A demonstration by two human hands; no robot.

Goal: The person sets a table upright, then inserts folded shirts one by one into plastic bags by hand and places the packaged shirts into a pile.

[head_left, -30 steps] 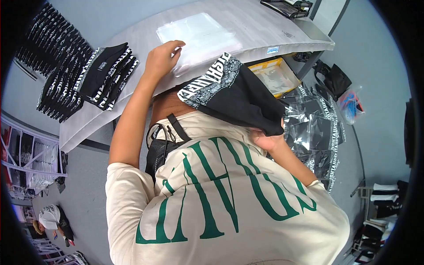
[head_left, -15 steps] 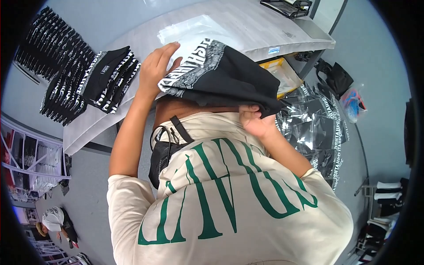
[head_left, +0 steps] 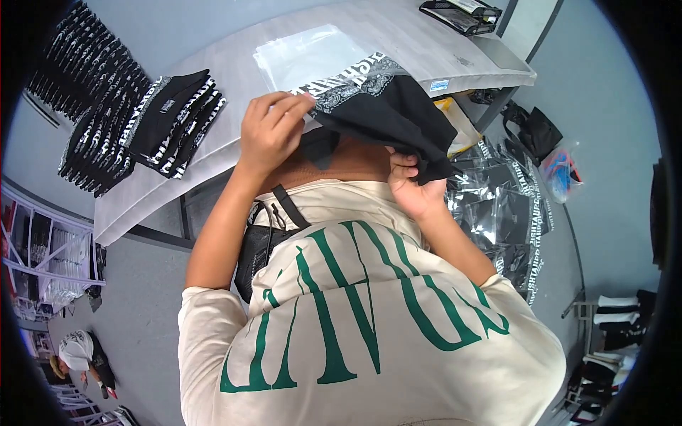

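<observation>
A black garment (head_left: 398,113) with a white-lettered, paisley-patterned band hangs between my hands at the table's front edge. My left hand (head_left: 273,128) pinches the left end of its lettered band. Fingers of my right hand (head_left: 415,186) are wrapped round the garment's lower right corner. Behind the garment, a stack of clear plastic bags (head_left: 298,51) lies on the grey table (head_left: 405,35), partly covered by the band. Left of my left hand, folded black garments (head_left: 170,124) sit in a pile on the table.
Tall stacks of black garments (head_left: 96,85) stand at the far left. Bagged black items (head_left: 497,199) and a yellow-edged box (head_left: 460,131) are at the right. A black tray (head_left: 462,15) sits at the back. Another person (head_left: 84,353) is at the lower left.
My left hand has moved from beside the bags onto the lettered band and closed there. The garment has been raised, then shifted slightly right. My right hand has moved left and up with its corner.
</observation>
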